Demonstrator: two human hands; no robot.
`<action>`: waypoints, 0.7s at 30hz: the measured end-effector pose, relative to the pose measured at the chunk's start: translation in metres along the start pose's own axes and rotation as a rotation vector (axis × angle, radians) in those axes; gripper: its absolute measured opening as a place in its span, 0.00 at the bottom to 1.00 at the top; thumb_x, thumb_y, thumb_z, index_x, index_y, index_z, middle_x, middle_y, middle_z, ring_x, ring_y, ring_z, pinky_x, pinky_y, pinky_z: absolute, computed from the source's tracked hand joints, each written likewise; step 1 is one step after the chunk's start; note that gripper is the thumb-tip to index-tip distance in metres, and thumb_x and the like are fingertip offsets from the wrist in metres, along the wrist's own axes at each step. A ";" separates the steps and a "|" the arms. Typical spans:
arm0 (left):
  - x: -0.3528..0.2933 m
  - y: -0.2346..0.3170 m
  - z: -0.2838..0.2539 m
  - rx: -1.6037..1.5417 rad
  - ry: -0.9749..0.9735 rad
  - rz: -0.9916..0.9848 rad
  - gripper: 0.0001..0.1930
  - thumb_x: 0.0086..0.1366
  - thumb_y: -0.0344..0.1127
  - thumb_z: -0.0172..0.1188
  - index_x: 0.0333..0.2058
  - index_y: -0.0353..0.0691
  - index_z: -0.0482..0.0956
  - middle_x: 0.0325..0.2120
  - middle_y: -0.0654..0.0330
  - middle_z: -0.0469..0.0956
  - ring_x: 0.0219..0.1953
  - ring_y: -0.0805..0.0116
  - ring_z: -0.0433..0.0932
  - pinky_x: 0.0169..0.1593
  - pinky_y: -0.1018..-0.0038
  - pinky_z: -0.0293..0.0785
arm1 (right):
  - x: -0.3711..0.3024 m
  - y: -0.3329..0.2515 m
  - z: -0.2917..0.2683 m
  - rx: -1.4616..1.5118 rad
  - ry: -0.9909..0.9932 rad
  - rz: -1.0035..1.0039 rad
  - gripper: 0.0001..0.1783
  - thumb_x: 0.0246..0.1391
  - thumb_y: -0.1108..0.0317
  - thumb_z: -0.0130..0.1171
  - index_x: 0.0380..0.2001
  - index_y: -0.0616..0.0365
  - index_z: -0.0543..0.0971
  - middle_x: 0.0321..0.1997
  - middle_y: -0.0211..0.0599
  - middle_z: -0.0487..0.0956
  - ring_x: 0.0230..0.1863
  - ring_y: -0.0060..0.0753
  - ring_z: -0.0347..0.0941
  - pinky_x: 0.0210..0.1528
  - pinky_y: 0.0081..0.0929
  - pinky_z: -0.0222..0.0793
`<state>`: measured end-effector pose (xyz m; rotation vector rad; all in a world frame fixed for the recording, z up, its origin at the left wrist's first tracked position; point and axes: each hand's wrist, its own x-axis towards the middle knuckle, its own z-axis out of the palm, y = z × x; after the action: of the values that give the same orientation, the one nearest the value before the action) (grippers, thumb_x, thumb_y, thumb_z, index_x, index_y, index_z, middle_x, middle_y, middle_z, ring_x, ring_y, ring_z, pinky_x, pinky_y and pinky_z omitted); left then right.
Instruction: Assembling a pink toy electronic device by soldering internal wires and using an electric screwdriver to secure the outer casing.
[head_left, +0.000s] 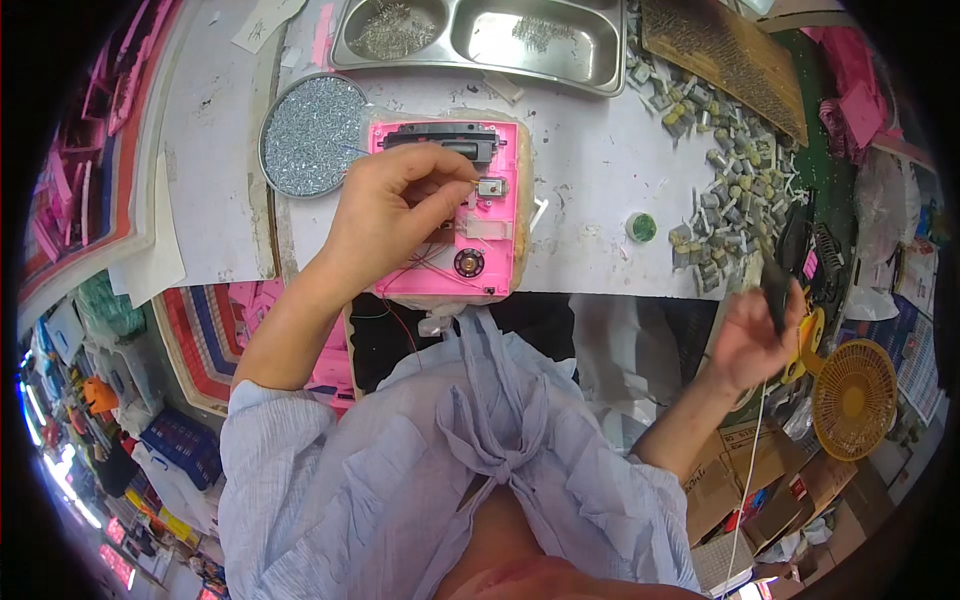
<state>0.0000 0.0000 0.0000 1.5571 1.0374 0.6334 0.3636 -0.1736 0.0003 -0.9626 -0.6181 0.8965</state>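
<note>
A pink plastic case [505,240] lies open on a padded work surface in front of me. Inside it are a black rectangular part [450,143], a small silver motor [492,187], a round black speaker [468,263] and thin loose wires. My left hand [400,195] reaches over the case from the left, thumb and forefinger pinched at the motor's left end; the palm hides part of the case. Off to the right, past the table edge, my right hand [755,340] is closed around a black tool [778,295], partly blurred. A white cord hangs below that hand.
A round tray of small screws [315,135] stands left of the case. Behind it is a divided metal tray [540,60] with small metal parts. Many small motors [735,160] spread over the right side, near a green-topped round container [641,228]. A yellow fan [855,400] stands far right.
</note>
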 end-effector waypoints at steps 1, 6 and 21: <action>0.000 -0.001 0.000 0.015 0.020 0.047 0.05 0.67 0.27 0.65 0.39 0.33 0.84 0.29 0.59 0.81 0.26 0.68 0.83 0.31 0.77 0.79 | 0.000 0.000 0.010 0.002 0.006 0.004 0.31 0.68 0.47 0.49 0.62 0.62 0.71 0.42 0.52 0.84 0.40 0.40 0.82 0.50 0.34 0.81; -0.001 0.006 0.012 0.407 0.043 0.266 0.06 0.58 0.25 0.68 0.35 0.38 0.83 0.34 0.61 0.78 0.34 0.65 0.78 0.39 0.69 0.72 | -0.005 0.049 0.070 -0.336 -0.287 -0.070 0.21 0.57 0.66 0.70 0.48 0.63 0.73 0.32 0.38 0.77 0.31 0.25 0.70 0.33 0.23 0.64; 0.002 -0.014 0.029 0.677 0.211 0.494 0.09 0.52 0.30 0.72 0.33 0.44 0.83 0.38 0.62 0.75 0.42 0.61 0.72 0.47 0.64 0.59 | -0.012 0.071 0.092 -0.602 -0.506 -0.159 0.14 0.47 0.77 0.70 0.39 0.61 0.80 0.21 0.28 0.72 0.18 0.17 0.61 0.20 0.19 0.51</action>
<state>0.0211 -0.0124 -0.0211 2.4248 1.0898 0.8453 0.2592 -0.1248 -0.0219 -1.2013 -1.4334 0.8271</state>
